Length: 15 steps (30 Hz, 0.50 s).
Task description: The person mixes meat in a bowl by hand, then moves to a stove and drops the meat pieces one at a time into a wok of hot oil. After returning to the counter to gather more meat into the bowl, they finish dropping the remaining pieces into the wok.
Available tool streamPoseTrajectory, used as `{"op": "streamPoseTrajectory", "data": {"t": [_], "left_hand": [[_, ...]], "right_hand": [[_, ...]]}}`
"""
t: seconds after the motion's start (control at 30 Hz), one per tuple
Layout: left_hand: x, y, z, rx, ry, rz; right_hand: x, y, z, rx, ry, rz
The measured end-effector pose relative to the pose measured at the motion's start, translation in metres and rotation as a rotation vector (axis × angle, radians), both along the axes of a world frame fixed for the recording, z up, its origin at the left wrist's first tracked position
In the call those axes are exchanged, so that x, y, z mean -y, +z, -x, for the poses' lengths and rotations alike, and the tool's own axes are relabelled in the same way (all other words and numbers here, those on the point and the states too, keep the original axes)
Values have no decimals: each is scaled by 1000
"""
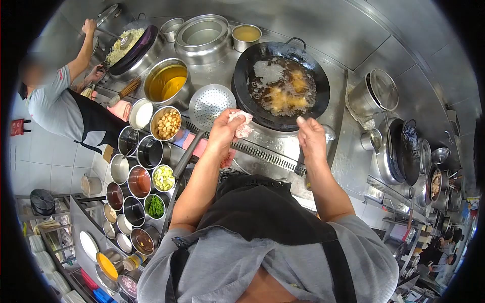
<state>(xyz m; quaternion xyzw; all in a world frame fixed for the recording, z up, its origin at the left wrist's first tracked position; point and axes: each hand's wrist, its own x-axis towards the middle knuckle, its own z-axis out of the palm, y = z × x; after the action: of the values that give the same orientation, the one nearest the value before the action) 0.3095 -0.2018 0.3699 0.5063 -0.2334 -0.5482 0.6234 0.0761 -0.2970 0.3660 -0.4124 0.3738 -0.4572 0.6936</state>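
By wok (241,81), oil+fritters (285,93) | L hand (225,134) grips meat lump (241,123) | R hand (310,137) unclear

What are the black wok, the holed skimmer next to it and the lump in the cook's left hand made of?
The wok: probably seasoned iron or carbon steel, matt black all over. The skimmer: likely stainless steel, bright silver, punched with holes. The lump in the left hand: soft, pinkish-white, moist-looking, perhaps raw minced meat or paste.
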Motion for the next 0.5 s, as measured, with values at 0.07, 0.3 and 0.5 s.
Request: {"op": "streamPoseTrajectory", "data": {"t": [0.07, 0.3, 0.5], "left_hand": [[-1, -2, -2, 17, -21, -6], [-5, -3, -2, -88, 33, 3], [-22, -1, -12, -179, 35, 25]], "right_hand": [[0, -3, 5, -59, -56, -8], [24, -20, 8, -466, -120, 200], [54, -29, -12, -717, 201, 232]]}}
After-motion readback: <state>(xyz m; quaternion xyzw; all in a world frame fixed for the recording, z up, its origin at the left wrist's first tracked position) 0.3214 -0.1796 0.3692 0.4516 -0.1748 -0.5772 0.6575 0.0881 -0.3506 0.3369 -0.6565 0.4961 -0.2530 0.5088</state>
